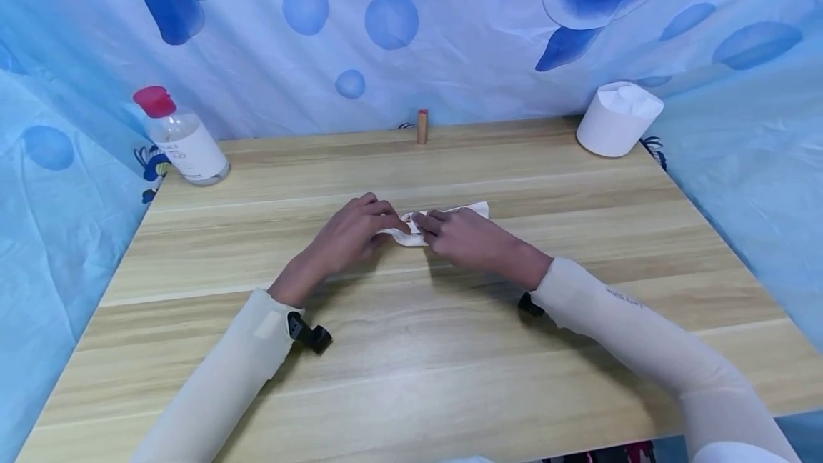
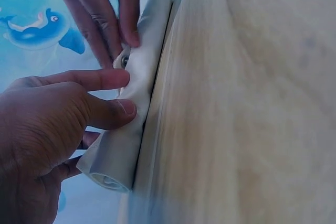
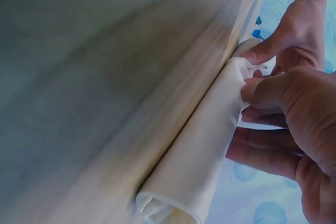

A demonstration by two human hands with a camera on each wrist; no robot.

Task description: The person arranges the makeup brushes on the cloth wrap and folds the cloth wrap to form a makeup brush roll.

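Note:
A rolled piece of soft white material (image 2: 144, 74) lies on the wooden table between both hands. A small round metal snap (image 2: 125, 61) shows on its side in the left wrist view. My left hand (image 1: 350, 231) pinches the near side of the roll with thumb and index finger. From the other side, my right hand (image 1: 466, 234) holds it, thumb (image 3: 254, 90) pressed on the white surface and fingers behind. The two hands' fingertips are close together around the snap. In the right wrist view the roll's open end (image 3: 168, 211) shows layers inside.
A clear bottle with a red cap (image 1: 186, 141) stands at the table's back left. At the back middle is a small brown cylinder with a red top (image 1: 422, 127). A white paper roll (image 1: 619, 122) stands at the back right, before a blue dolphin-print curtain (image 1: 450, 77).

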